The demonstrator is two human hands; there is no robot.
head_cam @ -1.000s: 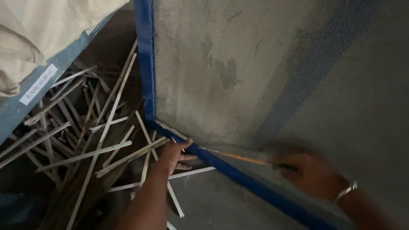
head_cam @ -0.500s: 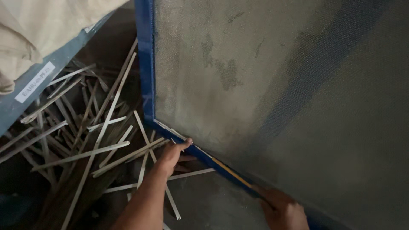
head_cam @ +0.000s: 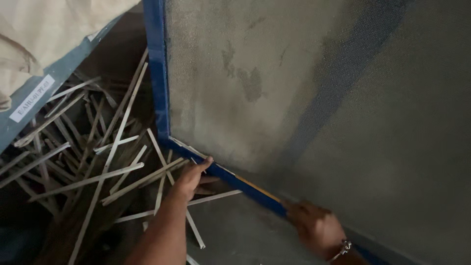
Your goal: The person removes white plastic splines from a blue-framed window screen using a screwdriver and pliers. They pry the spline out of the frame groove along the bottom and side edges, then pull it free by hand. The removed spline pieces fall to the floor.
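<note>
Filling most of the view, one large grey mesh screen in a blue frame [head_cam: 158, 83] stands tilted, its lower rail running down to the right, which seems to be why both hands sit on that rail: they steady it where it meets the grey floor [head_cam: 235, 230]. Behind it to the left lies a loose heap of pale thin wooden strips [head_cam: 93, 162], too many and too crossed over one another to count, apparently dropped there as offcuts. At the upper left a single cream-coloured cloth bundle [head_cam: 44, 29] rests over a grey-blue slanted board bearing one white label [head_cam: 30, 98]. Two hands show, both the person's own. The left hand [head_cam: 192, 175] rests near the frame's corner, fingers extended together with the tips touching the blue rail, not closed around anything. The right hand [head_cam: 316, 225], wearing one silver metal bracelet [head_cam: 342, 249], lies further down the same rail, fingers curled against its edge; whether they pinch anything I cannot tell.
</note>
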